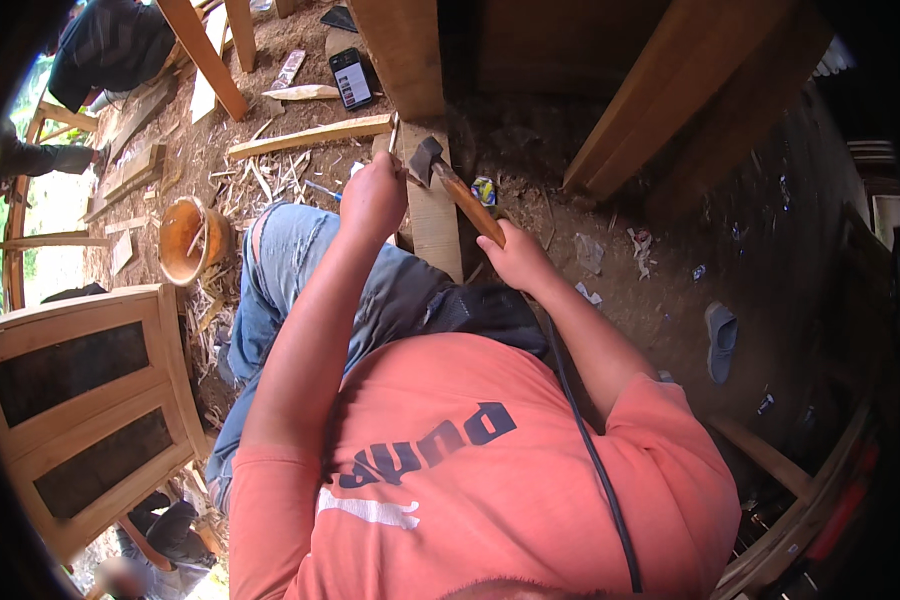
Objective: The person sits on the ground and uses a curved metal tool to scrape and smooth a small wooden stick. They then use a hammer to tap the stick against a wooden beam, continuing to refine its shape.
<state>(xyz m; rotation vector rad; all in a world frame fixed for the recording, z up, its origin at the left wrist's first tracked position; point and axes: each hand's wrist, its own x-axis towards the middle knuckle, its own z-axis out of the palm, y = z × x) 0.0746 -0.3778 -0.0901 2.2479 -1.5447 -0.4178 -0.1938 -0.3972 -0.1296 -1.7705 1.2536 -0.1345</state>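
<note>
My right hand (pixel 518 258) is closed around the wooden handle of a small hatchet (pixel 467 203). Its dark metal head lies over a pale wooden plank (pixel 435 225), close to my left hand. My left hand (pixel 375 196) is closed in a pinch on a thin wooden stick (pixel 394 133), which pokes up past the fingers. The stick's lower part is hidden by the hand. Beneath both hands the plank runs away from my lap, beside my bent leg in torn jeans (pixel 300 250).
An orange bucket (pixel 182 240) stands left of my knee, among wood shavings. A panelled wooden frame (pixel 80 385) fills the lower left. Ahead are a phone (pixel 350 80), a wooden strip (pixel 310 136) and upright timbers (pixel 400 60). A shoe (pixel 721 342) lies right. Other people are at the left.
</note>
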